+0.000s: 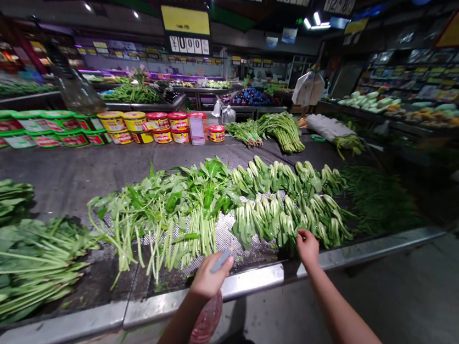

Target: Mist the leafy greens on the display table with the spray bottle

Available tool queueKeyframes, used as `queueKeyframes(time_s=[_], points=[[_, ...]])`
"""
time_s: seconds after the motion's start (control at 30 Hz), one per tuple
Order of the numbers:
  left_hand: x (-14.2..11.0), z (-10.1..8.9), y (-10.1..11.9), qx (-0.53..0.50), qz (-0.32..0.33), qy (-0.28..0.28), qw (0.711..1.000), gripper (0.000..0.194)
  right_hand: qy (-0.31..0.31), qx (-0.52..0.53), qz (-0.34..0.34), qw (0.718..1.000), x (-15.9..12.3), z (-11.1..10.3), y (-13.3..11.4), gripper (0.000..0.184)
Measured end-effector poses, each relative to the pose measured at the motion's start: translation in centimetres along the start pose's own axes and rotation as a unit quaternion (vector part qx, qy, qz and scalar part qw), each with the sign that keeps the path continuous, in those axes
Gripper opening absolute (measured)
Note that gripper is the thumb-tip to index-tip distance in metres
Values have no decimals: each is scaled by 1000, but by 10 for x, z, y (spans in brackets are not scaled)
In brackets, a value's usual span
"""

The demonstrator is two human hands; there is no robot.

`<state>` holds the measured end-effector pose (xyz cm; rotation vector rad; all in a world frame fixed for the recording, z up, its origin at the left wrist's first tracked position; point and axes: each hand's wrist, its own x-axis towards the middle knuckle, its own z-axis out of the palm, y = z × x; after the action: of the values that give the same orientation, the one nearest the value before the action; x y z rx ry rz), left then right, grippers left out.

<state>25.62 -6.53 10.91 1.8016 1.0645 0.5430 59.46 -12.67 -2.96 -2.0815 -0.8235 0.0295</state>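
Note:
My left hand is wrapped around the neck of a spray bottle with a pinkish see-through body and a grey top, over the metal front edge of the vegetable stand. At the front of the bok choy, my right hand is closed with its fingers curled together. Whether a leaf is pinched in them I cannot tell. The bok choy lies in two rows, pale stems up and leaves toward me. Left of it spreads water spinach, its cut stems pointing to the front edge.
Large leafy greens lie at the left. Stacked tubs line the back, beside bundled long green stalks. A metal rim runs along the stand's front. Price signs hang above; plastic bags hang farther back.

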Motion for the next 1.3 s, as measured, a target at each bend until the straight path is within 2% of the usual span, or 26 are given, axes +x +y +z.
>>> queueKeyframes(time_s=[0.23,0.37,0.53,0.73,0.9,1.1,1.3], points=[[3,2,4,-6,53,-21,998,37,9,-2,12,1000,8,-11,9,38],[7,13,5,-56,82,-31,995,36,4,-5,5,1000,18,-14,15,38],[17,42,18,-77,87,-23,993,38,-27,-12,-20,999,35,-22,28,36],[32,86,34,-60,97,-16,993,38,-61,-20,-44,997,56,-44,58,33],[38,115,44,-29,59,-2,998,39,-75,-22,-51,996,68,-59,84,32],[39,139,55,31,16,1,999,39,-83,-27,-58,994,88,-68,105,31],[39,154,66,46,12,23,999,38,-88,-40,-67,993,109,-74,114,30]])
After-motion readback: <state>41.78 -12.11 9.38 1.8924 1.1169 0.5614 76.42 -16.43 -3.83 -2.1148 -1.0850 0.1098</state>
